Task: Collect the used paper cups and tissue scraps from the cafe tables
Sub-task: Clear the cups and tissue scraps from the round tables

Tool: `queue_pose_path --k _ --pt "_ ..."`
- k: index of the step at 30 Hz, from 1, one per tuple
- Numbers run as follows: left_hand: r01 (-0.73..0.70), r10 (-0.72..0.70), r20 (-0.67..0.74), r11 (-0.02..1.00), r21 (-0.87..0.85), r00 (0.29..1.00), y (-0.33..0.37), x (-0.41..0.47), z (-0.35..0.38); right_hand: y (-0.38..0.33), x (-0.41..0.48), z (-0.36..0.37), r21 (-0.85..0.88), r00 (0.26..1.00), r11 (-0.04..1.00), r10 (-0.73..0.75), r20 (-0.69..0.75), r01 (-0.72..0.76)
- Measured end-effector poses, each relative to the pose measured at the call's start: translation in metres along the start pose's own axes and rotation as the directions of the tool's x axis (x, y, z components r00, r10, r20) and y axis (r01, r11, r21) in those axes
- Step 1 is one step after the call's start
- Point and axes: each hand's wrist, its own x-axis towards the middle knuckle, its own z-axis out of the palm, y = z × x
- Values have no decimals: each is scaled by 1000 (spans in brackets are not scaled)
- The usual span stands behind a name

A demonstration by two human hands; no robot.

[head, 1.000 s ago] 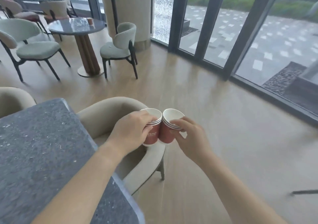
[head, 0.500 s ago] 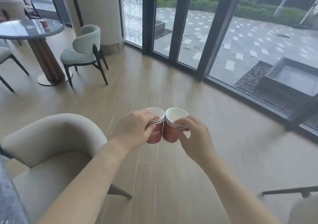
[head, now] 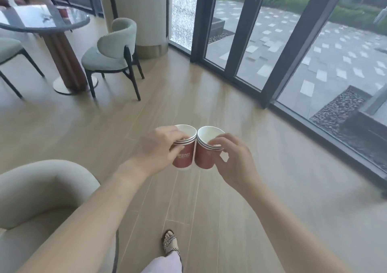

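Since the earlier frames the view has been carried forward and turned. The grey stone table seen a second ago is out of view, the pale armchair (head: 41,189) has slid to the lower left corner, and the round table (head: 41,19) is seen closer. The two hands have been kept in the same hold in front of the body.

Nearest, a sandalled foot (head: 170,244) is set on the wooden floor (head: 188,105) below a pale trouser leg (head: 165,263). Both forearms are stretched forward and angled inward. The left hand (head: 159,150) is curled round the left stack of cups (head: 184,157), with its fingers wrapped over the rims and the red wall. The right stack of cups (head: 206,155) is pinched just under its rims by the bent fingers of the right hand (head: 234,163). Both stacks are made of nested red paper cups. They are held in the air above the floor with their mouths up and their walls touching each other.

Farther off, a pale green chair (head: 113,48) is placed just beside the round table, which is carried on a single pedestal. A small reddish thing (head: 62,13) is seen on the tabletop, too blurred to be told. Behind them a pale column (head: 144,10) and a crazed glass panel (head: 181,10) are seen. Dark-framed glass doors (head: 238,31) are ranged along the right, and a paved terrace (head: 314,52) edged with hedges is seen through them.
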Motion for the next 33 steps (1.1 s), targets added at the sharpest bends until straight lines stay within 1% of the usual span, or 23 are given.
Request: queue_pose_path --k 5,9,15,20,26,33 --pt "58 -57 -24 996 62 998 -74 97 -14 25 126 38 -11 999 999 -43 18 44" --pt "126 -121 -55 987 101 991 -122 158 -24 43 210 68 25 995 995 -93 32 93" --pt "155 -148 -64 980 126 987 -199 246 -28 72 329 127 85 989 987 -141 53 136" --pt "195 -189 -49 964 181 981 -286 345 -27 106 456 185 112 981 978 -185 66 177" --pt "299 -276 -149 941 158 949 -388 453 -43 122 613 249 152 960 958 -259 105 242" --pt "454 -413 -237 877 157 879 -511 505 -69 108 743 356 239 910 925 -349 223 297"
